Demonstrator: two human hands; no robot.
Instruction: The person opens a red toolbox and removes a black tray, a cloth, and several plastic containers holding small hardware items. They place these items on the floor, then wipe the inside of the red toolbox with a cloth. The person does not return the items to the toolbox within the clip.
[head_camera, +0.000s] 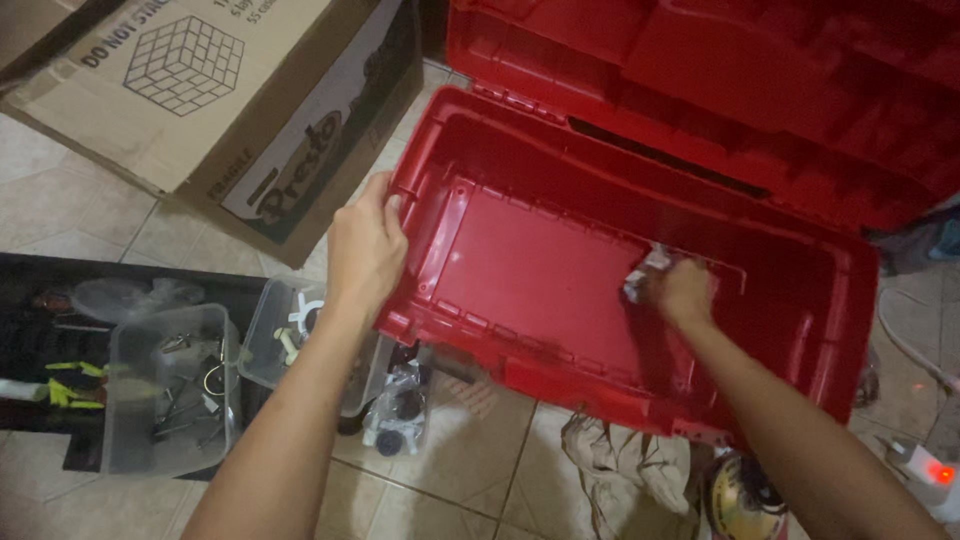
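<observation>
Toolbox (560, 250), glossy red plastic; maybe rag (645, 275).

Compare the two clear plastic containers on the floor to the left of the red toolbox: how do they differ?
The left clear container shows whole and holds a pile of small metal hardware; the right clear container is partly hidden behind the left forearm and holds a few pale plastic pieces. The left one rests on a black tray; the right sits against the red toolbox. Both are lidless.
</observation>
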